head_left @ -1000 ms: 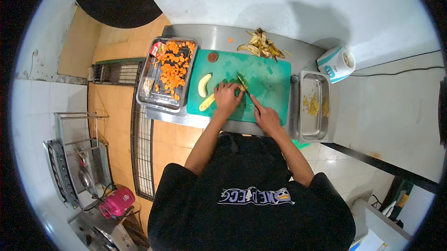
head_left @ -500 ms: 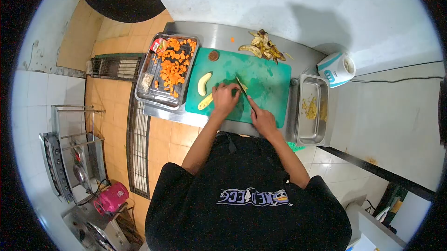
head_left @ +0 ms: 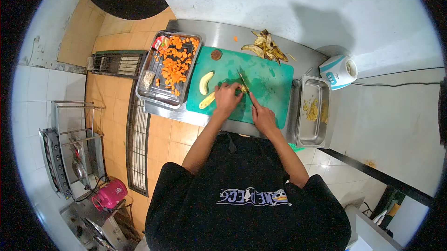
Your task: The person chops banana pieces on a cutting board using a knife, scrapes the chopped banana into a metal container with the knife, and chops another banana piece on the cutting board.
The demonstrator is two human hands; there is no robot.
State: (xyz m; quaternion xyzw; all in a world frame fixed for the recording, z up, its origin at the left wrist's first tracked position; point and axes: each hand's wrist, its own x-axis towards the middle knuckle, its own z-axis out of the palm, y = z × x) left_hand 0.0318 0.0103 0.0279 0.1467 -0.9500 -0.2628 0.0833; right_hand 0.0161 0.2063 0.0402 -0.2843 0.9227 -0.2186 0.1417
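A knife [head_left: 245,82] is gripped in my right hand [head_left: 264,117], its blade angled up and left over the green cutting board [head_left: 274,81]. Close to the blade, the bent fingers of my left hand [head_left: 227,98] press on a small yellow banana piece [head_left: 244,89], partly hidden by the fingers and knife. Left of that hand lies a peeled banana [head_left: 206,82]. A second banana [head_left: 206,101] lies just below it, one end near my left hand. At the board's upper left rests a dark brown round thing [head_left: 216,55].
On the left stands a metal tray [head_left: 155,98] with sliced carrots [head_left: 175,70] and a red packet [head_left: 161,43]. Banana peels [head_left: 266,48] lie behind the board. To the right is a steel pan [head_left: 311,136] with yellow pieces, beside a white-and-blue container [head_left: 336,72] by the wall.
The knife blade has shifted slightly right and down, nearer my left fingertips. My left hand has moved a little to the right; the whole view has shifted slightly.
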